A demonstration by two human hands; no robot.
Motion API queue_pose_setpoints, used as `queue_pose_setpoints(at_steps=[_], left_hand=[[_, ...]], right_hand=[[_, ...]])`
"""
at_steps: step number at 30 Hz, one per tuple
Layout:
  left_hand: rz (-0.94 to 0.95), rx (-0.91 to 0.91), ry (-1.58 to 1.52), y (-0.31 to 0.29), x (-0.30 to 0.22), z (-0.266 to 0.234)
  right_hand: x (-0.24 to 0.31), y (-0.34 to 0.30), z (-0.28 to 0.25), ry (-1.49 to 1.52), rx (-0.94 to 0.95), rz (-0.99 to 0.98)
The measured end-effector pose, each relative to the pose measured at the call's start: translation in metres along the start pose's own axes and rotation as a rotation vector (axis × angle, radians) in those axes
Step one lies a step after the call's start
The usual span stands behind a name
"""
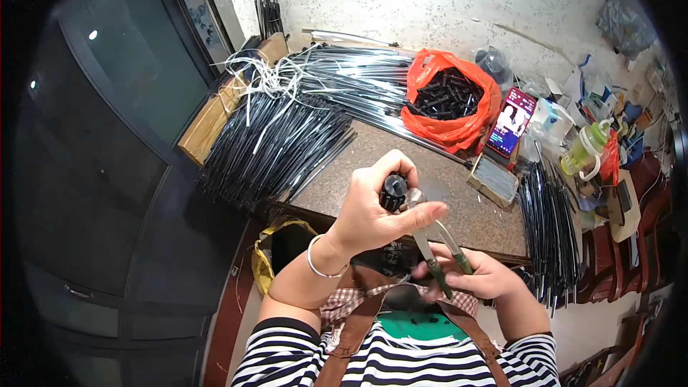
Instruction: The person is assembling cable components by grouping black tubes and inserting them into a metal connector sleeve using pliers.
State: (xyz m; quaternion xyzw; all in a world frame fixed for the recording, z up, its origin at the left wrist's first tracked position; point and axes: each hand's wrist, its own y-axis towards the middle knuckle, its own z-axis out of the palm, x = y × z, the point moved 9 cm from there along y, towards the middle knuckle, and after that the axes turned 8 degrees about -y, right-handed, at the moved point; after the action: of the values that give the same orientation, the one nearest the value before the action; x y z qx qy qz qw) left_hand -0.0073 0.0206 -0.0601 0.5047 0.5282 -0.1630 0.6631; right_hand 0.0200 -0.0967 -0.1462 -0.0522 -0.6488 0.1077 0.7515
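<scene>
My left hand [374, 204] is raised over the front of the table, fingers curled round a black ribbed cylindrical piece [393, 188] seen end-on. Whatever extends below that piece is hidden by the hand. In my right hand [481, 274], low before my body, are pliers with green grips [435, 272]. Their metal head reaches up to my left thumb, right beside the black piece. I cannot tell whether the jaws bite on it. Some fingers of the right hand are blurred.
A brown speckled table [337, 175] carries a thick bundle of black rods [276, 140], shiny rods [358, 64], a red plastic bag [423, 129] of black pieces, a phone [510, 122] and a small box [494, 180]. More black rods [548, 222] overhang the right edge. A green bottle [584, 149] stands beyond.
</scene>
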Motion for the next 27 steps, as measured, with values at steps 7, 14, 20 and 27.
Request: queue_pose_setpoints(at_steps=[7,14,20,27], left_hand=[[-0.027,0.014,-0.064,-0.003,0.008,0.006],[0.063,-0.170,-0.091,-0.009,-0.004,-0.004],[0.054,-0.223,-0.222,-0.017,0.007,0.003],[0.014,-0.153,-0.145,-0.012,0.010,0.006]], right_hand=[[-0.030,0.005,0.010,0.039,0.076,0.015],[0.022,0.001,-0.016,-0.698,-0.516,-0.315],[0.014,-0.005,-0.010,-0.718,-0.541,-0.283],[0.029,-0.016,-0.055,-0.854,-0.587,-0.258]])
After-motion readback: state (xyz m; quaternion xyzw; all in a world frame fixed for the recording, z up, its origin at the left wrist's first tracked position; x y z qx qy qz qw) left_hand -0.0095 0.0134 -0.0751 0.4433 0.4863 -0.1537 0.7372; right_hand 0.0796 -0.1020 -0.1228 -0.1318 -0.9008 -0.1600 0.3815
